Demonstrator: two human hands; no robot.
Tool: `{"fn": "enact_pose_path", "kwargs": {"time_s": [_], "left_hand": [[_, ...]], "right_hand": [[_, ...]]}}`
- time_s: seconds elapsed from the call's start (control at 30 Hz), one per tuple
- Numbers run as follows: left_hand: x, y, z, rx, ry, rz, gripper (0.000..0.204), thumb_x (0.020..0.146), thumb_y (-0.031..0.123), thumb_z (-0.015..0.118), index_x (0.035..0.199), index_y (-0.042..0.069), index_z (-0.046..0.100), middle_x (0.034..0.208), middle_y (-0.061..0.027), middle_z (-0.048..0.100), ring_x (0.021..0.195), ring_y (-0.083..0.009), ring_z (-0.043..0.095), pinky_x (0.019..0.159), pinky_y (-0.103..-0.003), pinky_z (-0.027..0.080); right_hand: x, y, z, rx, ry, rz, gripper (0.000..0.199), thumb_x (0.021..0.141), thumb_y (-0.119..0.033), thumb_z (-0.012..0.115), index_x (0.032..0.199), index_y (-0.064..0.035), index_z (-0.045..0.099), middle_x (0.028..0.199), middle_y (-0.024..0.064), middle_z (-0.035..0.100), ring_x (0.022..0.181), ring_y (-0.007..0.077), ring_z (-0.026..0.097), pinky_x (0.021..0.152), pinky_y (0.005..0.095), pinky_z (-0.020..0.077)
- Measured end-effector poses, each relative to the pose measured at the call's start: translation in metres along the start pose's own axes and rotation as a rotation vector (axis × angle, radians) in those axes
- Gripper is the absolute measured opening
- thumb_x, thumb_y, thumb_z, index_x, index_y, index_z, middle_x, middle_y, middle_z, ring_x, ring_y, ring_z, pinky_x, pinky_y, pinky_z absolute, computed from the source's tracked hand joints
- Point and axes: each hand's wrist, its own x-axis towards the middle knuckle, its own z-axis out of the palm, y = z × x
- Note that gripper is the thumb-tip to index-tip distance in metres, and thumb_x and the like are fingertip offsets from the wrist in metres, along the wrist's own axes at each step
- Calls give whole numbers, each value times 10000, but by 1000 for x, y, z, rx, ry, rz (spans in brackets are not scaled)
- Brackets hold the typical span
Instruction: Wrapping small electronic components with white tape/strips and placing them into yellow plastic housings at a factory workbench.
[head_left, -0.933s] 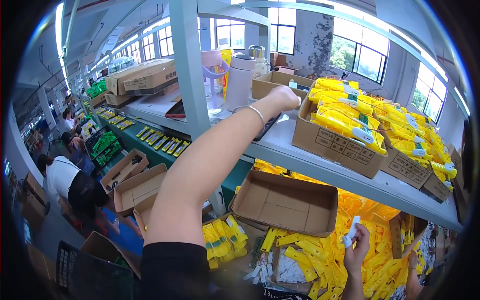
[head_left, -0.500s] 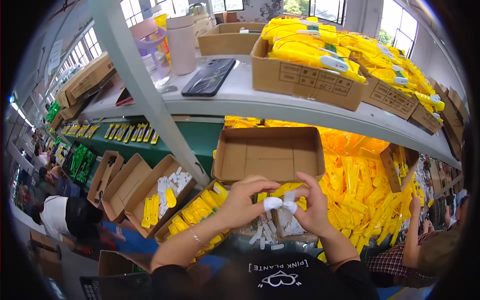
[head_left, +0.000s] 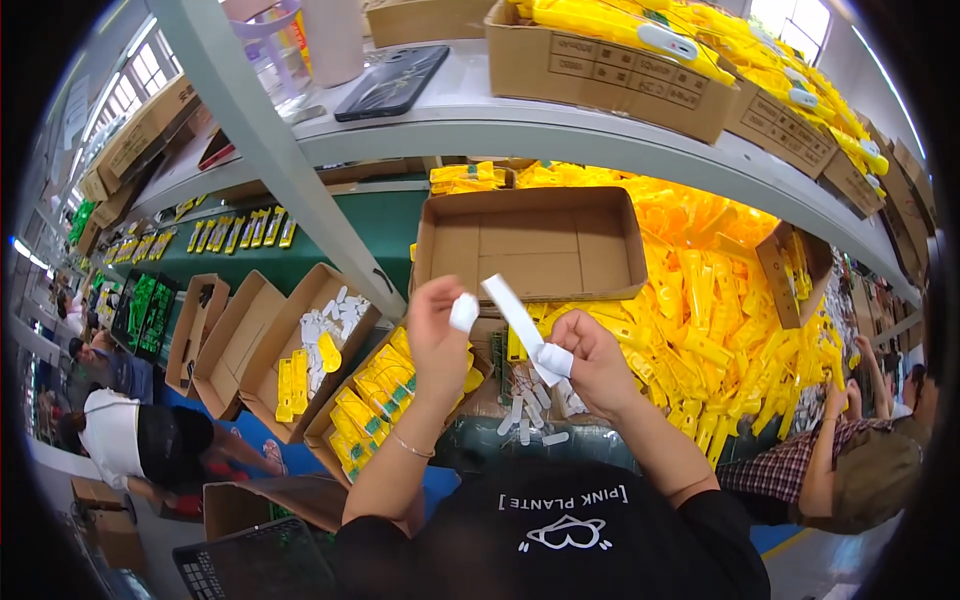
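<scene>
White strip [head_left: 515, 318] sits slanted between your two hands, above the counter and in front of the empty cardboard box [head_left: 528, 245]. Your right hand [head_left: 592, 362] pinches its lower end, the grip pressed together around it, with white covering on the fingertips [head_left: 553, 358]. Your left hand [head_left: 437, 330] is raised just beside the strip's upper end, its white-tipped thumb and finger pressed close together; whether they pinch anything small you cannot tell from this angle.

Directly below your hands a few loose white pieces [head_left: 528, 412] lie on the counter. To your left an open carton [head_left: 385, 400] holds rows of yellow packets standing on edge. Next to it, another carton [head_left: 318, 345] holds small white parts at the far end and a few yellow pieces at the near end. Two more cartons [head_left: 215, 335] further left look bare inside.

To your right a big heap of yellow plastic parts [head_left: 715, 320] spreads across the counter, reaching behind the empty box. Another person's arm in a plaid sleeve [head_left: 790, 465] reaches into that heap.

On the shelf [head_left: 480, 125] above, a cardboard box [head_left: 610, 65] is packed with yellow-and-white items, with similar boxes [head_left: 800, 125] continuing to the right. A dark flat tablet [head_left: 392, 82] lies on the shelf to the left of them.
</scene>
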Motion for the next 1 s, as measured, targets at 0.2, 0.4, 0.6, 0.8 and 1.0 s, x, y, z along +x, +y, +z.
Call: {"fn": "enact_pose_path", "kwargs": {"time_s": [0.2, 0.4, 0.6, 0.8, 1.0], "left_hand": [[-28, 32, -2, 604, -582, 856, 247, 676, 42, 673, 915, 50, 613, 973, -100, 556, 965, -280, 531, 852, -386, 425], [-40, 26, -4, 312, -480, 573, 212, 657, -12, 666, 859, 42, 633, 937, -97, 571, 896, -256, 541, 787, -357, 442], [-49, 25, -10, 60, -309, 132, 109, 723, -39, 642, 821, -6, 606, 867, -102, 574, 816, -181, 541, 732, -275, 429], [-51, 40, -6, 200, -319, 200, 116, 707, -50, 639, 814, -25, 600, 799, -97, 583, 725, -168, 553, 660, -257, 442], [-51, 43, -4, 297, -344, 334, 141, 682, -51, 638, 816, -21, 605, 778, -112, 586, 699, -202, 565, 638, -273, 450]], "right_hand": [[-7, -8, 5, -27, -65, 64, 139, 863, -48, 542, 994, -29, 498, 835, 24, 579, 753, 86, 568, 654, 216, 468], [-6, -12, 10, -61, -108, 108, 131, 909, -110, 485, 1005, -26, 516, 890, 39, 591, 792, 98, 560, 709, 239, 464], [-15, -30, 10, -513, -121, -294, 125, 804, -23, 589, 908, -31, 521, 902, 94, 593, 815, 159, 570, 734, 289, 459], [-14, -36, 25, -902, -152, -795, 290, 659, 31, 698, 807, -77, 473, 776, 88, 594, 670, 225, 572, 631, 320, 453], [-12, -35, 26, -979, -179, -877, 309, 618, 49, 672, 821, -52, 461, 800, 89, 589, 679, 252, 575, 580, 319, 459]]}}
